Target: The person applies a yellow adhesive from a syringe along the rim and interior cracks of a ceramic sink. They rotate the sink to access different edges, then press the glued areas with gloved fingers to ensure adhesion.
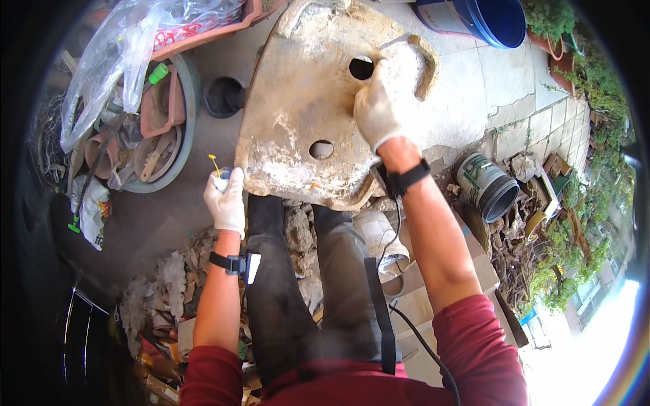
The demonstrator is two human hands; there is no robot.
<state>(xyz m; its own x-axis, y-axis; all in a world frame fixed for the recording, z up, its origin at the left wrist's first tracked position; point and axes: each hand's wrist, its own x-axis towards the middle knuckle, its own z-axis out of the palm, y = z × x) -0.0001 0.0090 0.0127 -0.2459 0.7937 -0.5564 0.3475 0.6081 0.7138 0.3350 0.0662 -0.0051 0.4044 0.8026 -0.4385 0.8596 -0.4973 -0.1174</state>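
A weathered beige slab, crusted with white and pierced by two round holes, lies over the top of my legs. My gloved right hand is curled against its upper right part, just below the upper hole; what its fingers hold, if anything, is hidden. At the slab's lower left corner, my gloved left hand grips a small cup-like item with a thin yellow stick poking out; whether it also grips the slab is unclear.
Pots in a wide basin, plastic sheeting and a dark pot sit at left. A blue bucket is at top right. A tipped bucket, plants and debris surround the paved ground.
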